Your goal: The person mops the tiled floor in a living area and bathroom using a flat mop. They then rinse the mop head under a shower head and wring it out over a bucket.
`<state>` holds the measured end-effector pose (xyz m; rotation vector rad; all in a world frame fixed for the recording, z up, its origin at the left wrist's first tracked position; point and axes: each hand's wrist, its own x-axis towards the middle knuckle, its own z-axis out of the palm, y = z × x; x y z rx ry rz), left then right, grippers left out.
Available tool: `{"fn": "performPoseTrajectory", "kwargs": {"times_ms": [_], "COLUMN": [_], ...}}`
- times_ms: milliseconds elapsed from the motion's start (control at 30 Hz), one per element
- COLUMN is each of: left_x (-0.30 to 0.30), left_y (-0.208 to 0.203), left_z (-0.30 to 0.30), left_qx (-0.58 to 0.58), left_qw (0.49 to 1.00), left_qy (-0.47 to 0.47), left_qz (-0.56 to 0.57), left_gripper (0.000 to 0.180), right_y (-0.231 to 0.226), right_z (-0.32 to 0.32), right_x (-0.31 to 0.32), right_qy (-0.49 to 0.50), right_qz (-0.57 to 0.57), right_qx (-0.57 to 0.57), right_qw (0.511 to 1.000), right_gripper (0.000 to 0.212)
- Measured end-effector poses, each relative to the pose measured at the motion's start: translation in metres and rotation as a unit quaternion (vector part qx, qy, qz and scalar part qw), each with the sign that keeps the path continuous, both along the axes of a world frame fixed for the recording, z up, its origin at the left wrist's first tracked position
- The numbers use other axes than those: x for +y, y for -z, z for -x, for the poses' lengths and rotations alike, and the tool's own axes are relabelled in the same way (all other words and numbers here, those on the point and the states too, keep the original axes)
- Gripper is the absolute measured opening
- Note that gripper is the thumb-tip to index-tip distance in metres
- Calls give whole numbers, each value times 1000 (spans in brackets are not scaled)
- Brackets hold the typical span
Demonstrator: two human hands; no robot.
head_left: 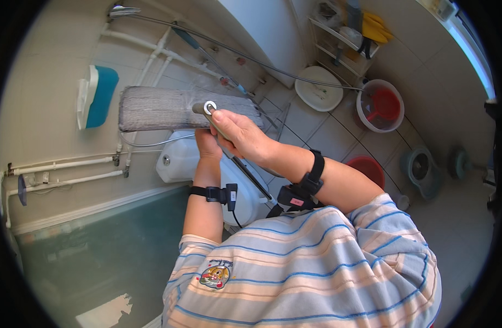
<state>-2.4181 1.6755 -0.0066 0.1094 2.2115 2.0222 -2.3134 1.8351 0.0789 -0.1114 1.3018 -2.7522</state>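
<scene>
A flat mop with a wide, grey, fuzzy pad (pixel 152 109) is raised in front of me, its handle slanting down toward my body. My right hand (pixel 237 134) is closed around the mop handle (pixel 243 169) near the joint at the pad, thumb along the top. My left hand (pixel 208 145) is at the pad's near edge, just left of the right hand. Its fingers are hidden behind the mop and the right hand, so I cannot tell how they are placed.
A bathtub (pixel 98 251) holding water lies at the lower left, beside a white toilet (pixel 177 158). White pipes run along the wall. A shower hose (pixel 251 57) stretches across to a clear bucket (pixel 366 115) holding a red dipper. A white basin (pixel 319 90) and red basin (pixel 368 169) sit nearby.
</scene>
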Motion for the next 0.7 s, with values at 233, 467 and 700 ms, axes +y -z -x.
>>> {"fn": "performPoseTrajectory", "kwargs": {"times_ms": [233,467,700], "left_x": [3,-10,-19], "left_y": [3,36,38], "left_z": [4,14,18], "left_qx": [185,-79,54], "left_qw": [897,996,983], "left_qy": [100,15,105], "left_qz": [388,-32,139], "left_gripper": [33,28,29], "right_y": [-11,-5,1], "right_z": [4,-2,-8], "right_x": [1,3,-5], "right_qy": [3,6,-15], "right_qz": [-23,19,10], "right_qx": [45,5,27], "right_qw": [999,1000,999], "right_gripper": [45,41,39]}}
